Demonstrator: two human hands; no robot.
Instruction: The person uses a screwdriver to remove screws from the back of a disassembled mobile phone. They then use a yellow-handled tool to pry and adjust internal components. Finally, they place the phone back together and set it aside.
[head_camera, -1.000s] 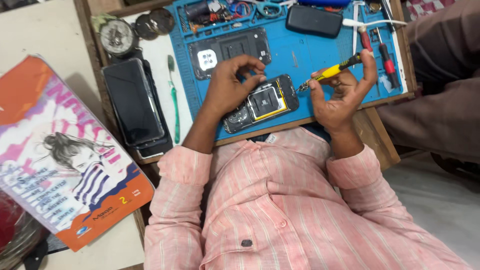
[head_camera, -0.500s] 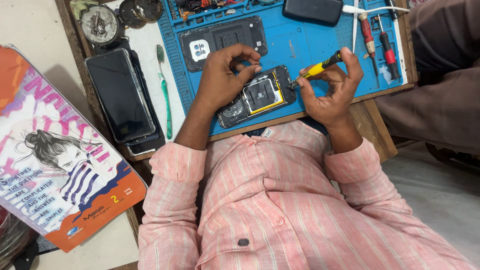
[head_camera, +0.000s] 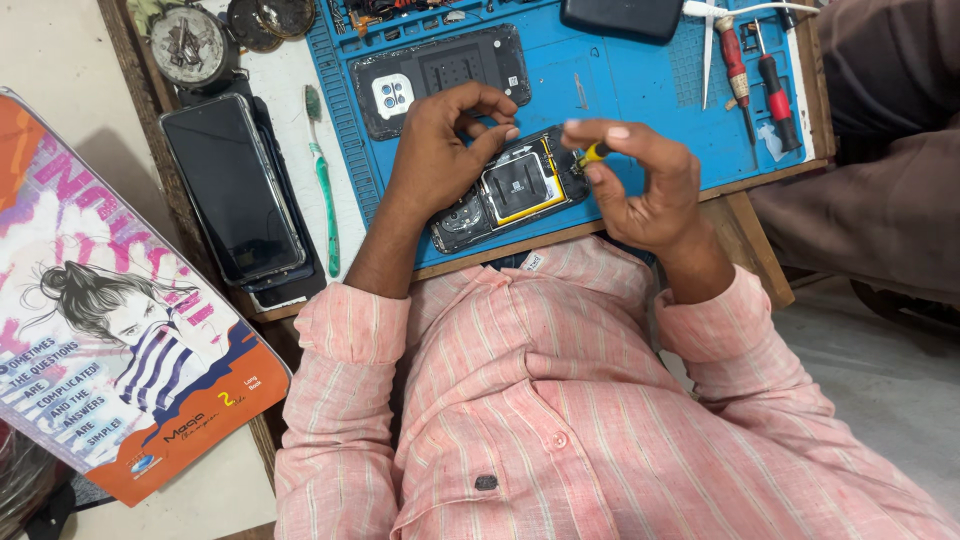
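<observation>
- An opened phone (head_camera: 505, 190), its back removed and its black and yellow insides exposed, is seen lying on a blue work mat (head_camera: 640, 95) at the near edge of a wooden desk (head_camera: 755, 215).
- The phone is steadied by the left hand (head_camera: 440, 155), whose curled fingers are pressed on its upper edge while the thumb arches above; nothing is gripped by that hand.
- A small yellow-handled screwdriver (head_camera: 592, 154) is pinched between the thumb and fingertips of the right hand (head_camera: 645, 185), which is closed about it; the tip is held at the phone's right end.
- A detached black back cover (head_camera: 440, 75) with a camera cut-out is laid on the mat just beyond the left hand.
- Two red-handled screwdrivers (head_camera: 755, 75) are laid at the mat's far right corner, well apart from the phone.
- A green toothbrush (head_camera: 323, 180) is placed on a white strip beside the mat, and a stack of dark phones (head_camera: 235, 190) is set to its left.
- A dark case (head_camera: 620, 18) is rested at the mat's far edge.
- An illustrated orange notebook (head_camera: 110, 310) is propped at the far left.
- Another person's brown sleeve (head_camera: 880, 190) is seen at the right.
</observation>
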